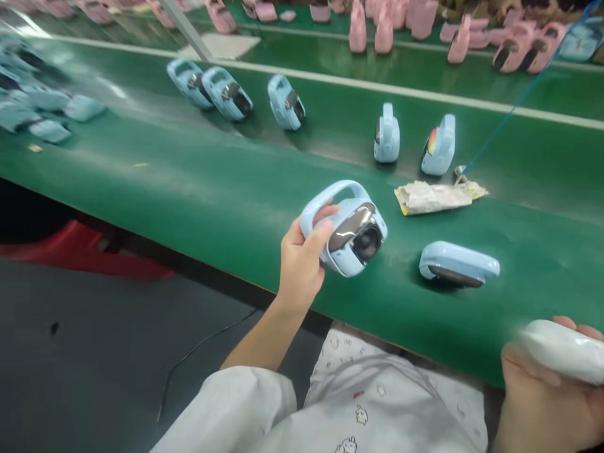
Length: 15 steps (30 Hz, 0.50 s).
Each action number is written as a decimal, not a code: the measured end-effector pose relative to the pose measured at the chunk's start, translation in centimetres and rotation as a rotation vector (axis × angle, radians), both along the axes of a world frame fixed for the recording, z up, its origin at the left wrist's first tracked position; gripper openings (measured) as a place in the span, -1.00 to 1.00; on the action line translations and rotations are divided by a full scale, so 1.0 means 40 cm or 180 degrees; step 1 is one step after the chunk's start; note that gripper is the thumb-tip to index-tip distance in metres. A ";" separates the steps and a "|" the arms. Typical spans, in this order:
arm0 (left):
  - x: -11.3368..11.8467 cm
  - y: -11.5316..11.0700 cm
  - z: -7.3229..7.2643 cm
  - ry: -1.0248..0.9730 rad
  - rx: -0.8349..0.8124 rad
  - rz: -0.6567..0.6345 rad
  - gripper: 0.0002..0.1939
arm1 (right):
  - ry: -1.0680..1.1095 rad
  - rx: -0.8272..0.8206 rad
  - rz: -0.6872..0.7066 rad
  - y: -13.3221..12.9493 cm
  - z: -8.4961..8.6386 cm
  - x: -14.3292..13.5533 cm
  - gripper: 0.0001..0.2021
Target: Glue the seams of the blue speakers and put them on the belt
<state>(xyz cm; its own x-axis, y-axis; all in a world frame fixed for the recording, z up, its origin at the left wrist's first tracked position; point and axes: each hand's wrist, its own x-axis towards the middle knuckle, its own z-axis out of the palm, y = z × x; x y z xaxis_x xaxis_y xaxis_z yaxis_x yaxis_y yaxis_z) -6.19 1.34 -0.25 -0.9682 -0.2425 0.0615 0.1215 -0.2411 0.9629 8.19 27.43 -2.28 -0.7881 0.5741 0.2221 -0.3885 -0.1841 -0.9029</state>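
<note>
My left hand (302, 264) grips a light blue toy camera (346, 228) by its side, just above the green belt (198, 189); its dark lens and silver front face right. My right hand (542, 396) at the bottom right corner is closed around a pale, blurred plastic piece (564, 351). Between the two hands a light blue shell part (458, 264) lies flat on the belt.
Several more blue toy cameras (227, 93) stand further along the belt, two upright ones (438, 146) near a crumpled paper scrap (436, 196). Pink units (382, 28) line the far belt. A red object (85, 251) sits on the dark floor at left.
</note>
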 end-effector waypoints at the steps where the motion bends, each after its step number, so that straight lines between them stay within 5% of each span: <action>1: -0.057 -0.015 -0.021 0.0151 -0.0119 0.0124 -0.73 | -0.0160 -0.0582 -0.0023 0.023 -0.012 -0.023 -0.73; 4: -0.265 -0.055 -0.085 0.0349 -0.0744 0.0348 -0.67 | -0.0810 -0.1903 -0.0513 0.074 -0.049 -0.065 -0.52; 6: -0.417 -0.070 -0.122 0.0205 -0.0987 0.0583 -0.74 | -0.0990 -0.2221 -0.0809 0.094 -0.075 -0.080 -0.43; 10: -0.681 -0.066 -0.173 0.0163 -0.0842 0.0424 -0.67 | -0.1084 -0.2545 -0.0913 0.112 -0.115 -0.100 -0.39; 15: -0.838 -0.064 -0.219 0.0323 -0.0859 0.0318 -0.65 | -0.1205 -0.2885 -0.1077 0.122 -0.144 -0.086 -0.42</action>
<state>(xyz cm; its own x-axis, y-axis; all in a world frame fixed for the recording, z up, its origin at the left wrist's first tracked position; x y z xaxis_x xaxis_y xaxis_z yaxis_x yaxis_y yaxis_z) -39.72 -1.22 -9.00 -0.9260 -0.2979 0.2318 0.2306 0.0399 0.9722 4.74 32.32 -8.05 -0.4830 0.6065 -0.6315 -0.2662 -0.7888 -0.5539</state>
